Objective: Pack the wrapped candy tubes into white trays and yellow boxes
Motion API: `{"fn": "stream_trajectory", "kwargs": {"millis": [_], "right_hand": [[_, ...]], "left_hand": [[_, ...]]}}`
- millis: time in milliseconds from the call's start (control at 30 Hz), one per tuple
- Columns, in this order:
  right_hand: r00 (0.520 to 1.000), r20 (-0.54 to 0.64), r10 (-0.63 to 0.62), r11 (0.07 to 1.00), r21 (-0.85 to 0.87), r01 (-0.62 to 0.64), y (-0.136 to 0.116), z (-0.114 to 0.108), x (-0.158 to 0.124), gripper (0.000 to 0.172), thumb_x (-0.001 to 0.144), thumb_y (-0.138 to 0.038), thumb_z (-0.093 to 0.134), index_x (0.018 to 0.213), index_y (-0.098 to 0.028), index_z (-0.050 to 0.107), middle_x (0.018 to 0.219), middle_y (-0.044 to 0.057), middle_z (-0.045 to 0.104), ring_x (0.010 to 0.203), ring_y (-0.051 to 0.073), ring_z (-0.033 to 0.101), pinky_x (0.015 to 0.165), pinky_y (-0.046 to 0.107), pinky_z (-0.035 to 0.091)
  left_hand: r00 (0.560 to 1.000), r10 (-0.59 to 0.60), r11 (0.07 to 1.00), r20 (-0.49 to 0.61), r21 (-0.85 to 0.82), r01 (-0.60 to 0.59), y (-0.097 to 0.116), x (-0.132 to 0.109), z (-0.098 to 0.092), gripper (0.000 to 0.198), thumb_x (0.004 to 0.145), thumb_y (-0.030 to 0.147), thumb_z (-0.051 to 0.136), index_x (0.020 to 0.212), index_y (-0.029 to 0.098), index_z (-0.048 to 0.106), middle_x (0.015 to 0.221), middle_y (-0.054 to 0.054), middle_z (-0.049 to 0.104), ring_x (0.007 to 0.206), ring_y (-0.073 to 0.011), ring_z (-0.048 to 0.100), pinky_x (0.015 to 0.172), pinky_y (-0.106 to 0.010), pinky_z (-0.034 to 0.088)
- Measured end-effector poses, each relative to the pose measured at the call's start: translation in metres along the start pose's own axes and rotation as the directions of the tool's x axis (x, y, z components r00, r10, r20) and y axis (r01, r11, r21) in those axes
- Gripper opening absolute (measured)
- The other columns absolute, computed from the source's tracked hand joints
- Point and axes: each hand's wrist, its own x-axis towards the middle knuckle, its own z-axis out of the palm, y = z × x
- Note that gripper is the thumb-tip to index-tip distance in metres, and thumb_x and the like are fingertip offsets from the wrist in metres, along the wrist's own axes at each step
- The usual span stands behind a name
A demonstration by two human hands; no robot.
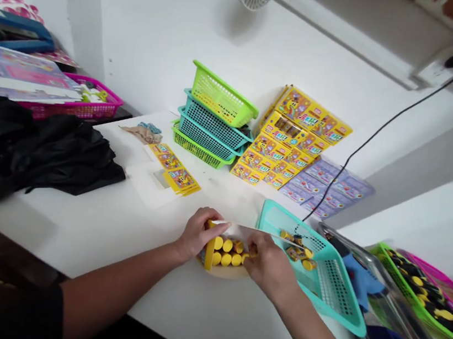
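My left hand [199, 235] grips the end of a long white strip [239, 229], with a yellow piece [210, 248] upright at that end. Below my hands, a row of yellow-capped tubes [226, 253] lies on a round pale plate [221, 270]. My right hand [270, 267] also pinches the strip, its fingers at the tubes' right end. Just right of it stands a teal plastic basket [330, 283] holding a few loose yellow-capped pieces [297, 248]. The hands hide part of the tubes.
Stacked green and teal baskets [211, 123] and piles of printed yellow cards [293, 136] stand against the wall. Black cloth [37, 150] lies at the left, beside a pink basket [93, 105]. A metal tray [377, 289] and green basket [411, 288] sit at the right.
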Motion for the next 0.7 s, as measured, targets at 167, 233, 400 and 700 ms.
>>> {"fn": "stream_trajectory", "kwargs": {"millis": [167, 233, 400, 700], "right_hand": [[0.993, 0.030, 0.114, 0.969, 0.218, -0.117, 0.012, 0.004, -0.013, 0.023, 0.077, -0.024, 0.056, 0.098, -0.019, 0.051, 0.067, -0.002, 0.059, 0.059, 0.015, 0.055, 0.056, 0.024, 0.035], [0.996, -0.011, 0.090, 0.977, 0.195, -0.086, 0.013, 0.009, -0.016, 0.034, 0.076, -0.024, 0.059, 0.108, -0.019, 0.050, 0.076, 0.000, 0.063, 0.062, 0.015, 0.057, 0.058, 0.024, 0.036], [0.967, -0.210, -0.142, 0.944, -0.323, 0.068, 0.004, 0.016, -0.012, 0.010, 0.081, -0.012, 0.055, 0.090, -0.015, 0.059, 0.092, 0.012, 0.063, 0.084, 0.023, 0.059, 0.063, 0.030, 0.038], [0.948, 0.011, -0.317, 0.787, -0.554, 0.270, -0.009, 0.027, 0.018, 0.020, 0.086, -0.005, 0.049, 0.090, -0.009, 0.068, 0.093, 0.017, 0.063, 0.092, 0.029, 0.053, 0.071, 0.041, 0.041]], "left_hand": [[1.000, -0.005, 1.000, 0.005, 0.003, 0.005, -0.002, 0.000, -0.001, 0.025, 0.082, 0.045, 0.064, 0.083, 0.021, 0.067, 0.085, -0.003, 0.064, 0.087, -0.0217, 0.057, 0.081, -0.033, 0.041], [1.000, -0.016, 1.000, 0.006, 0.012, 0.016, -0.004, 0.000, -0.001, 0.026, 0.083, 0.046, 0.063, 0.082, 0.021, 0.067, 0.085, -0.003, 0.064, 0.086, -0.0213, 0.057, 0.081, -0.032, 0.041], [0.999, -0.031, 1.000, 0.015, -0.005, 0.031, -0.004, -0.001, 0.000, 0.027, 0.082, 0.047, 0.064, 0.085, 0.020, 0.066, 0.088, -0.003, 0.064, 0.088, -0.0214, 0.057, 0.080, -0.031, 0.041], [0.997, -0.069, 0.998, 0.016, 0.012, 0.069, -0.003, -0.002, 0.001, 0.029, 0.081, 0.049, 0.063, 0.081, 0.021, 0.065, 0.084, -0.002, 0.063, 0.084, -0.0209, 0.055, 0.078, -0.031, 0.040]]}}
